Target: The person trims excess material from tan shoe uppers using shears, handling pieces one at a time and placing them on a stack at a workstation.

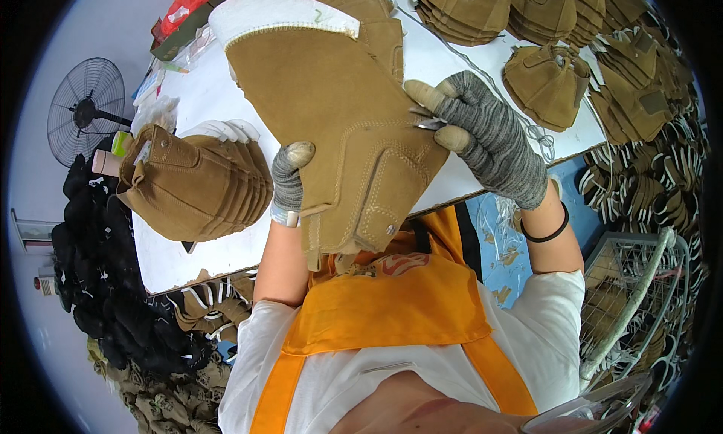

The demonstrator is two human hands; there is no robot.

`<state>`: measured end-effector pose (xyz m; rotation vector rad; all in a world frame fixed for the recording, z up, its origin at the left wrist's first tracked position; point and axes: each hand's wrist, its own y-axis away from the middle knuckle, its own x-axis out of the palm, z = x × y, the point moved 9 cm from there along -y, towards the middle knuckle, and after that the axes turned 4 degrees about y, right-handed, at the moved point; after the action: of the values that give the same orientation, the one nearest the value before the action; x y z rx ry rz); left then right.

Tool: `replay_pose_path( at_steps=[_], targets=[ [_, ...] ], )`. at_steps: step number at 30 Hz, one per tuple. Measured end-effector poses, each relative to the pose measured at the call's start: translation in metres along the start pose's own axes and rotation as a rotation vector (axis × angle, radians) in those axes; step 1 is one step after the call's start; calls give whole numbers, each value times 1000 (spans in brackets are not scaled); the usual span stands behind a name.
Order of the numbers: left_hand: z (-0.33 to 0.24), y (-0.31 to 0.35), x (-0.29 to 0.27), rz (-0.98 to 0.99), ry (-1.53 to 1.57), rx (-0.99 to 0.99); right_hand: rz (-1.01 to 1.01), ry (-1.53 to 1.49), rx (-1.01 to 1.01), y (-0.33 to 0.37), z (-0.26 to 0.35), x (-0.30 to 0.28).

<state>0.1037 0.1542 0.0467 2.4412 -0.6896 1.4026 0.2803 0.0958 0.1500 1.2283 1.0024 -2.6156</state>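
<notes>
Hands are gripping a tan suede boot upper [331, 110] raised above the white table [203, 95]; left hand [288, 184] is pinching its lower edge, right hand [482, 132] is working small snips [429, 122] at the seam; cutting close without nicking stitches looks wise.

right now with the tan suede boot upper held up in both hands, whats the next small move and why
Probably bring the small metal snips onto the stitched edge of the tan suede boot upper and trim there. The right hand, in a grey knit glove, pinches the snips right at that edge, while the left hand steadies the upper from below. No loose thread is clear enough to see, so that is a guess.
</notes>
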Motion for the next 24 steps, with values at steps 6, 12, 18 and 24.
replay_pose_path(
  at_steps=[6, 12, 18, 24],
  targets=[
    [4, 2, 3, 29, 65, -51, -38, 78, -74, -1, 13, -7],
    [7, 2, 4, 38, 96, -58, -37, 77, -97, 2, 14, -13],
    [12, 1, 8, 57, 149, -77, -98, 141, -79, 3, 20, -14],
    [18, 0, 14, 87, 230, -114, -107, 166, -92, 2, 23, -9]
  ],
)
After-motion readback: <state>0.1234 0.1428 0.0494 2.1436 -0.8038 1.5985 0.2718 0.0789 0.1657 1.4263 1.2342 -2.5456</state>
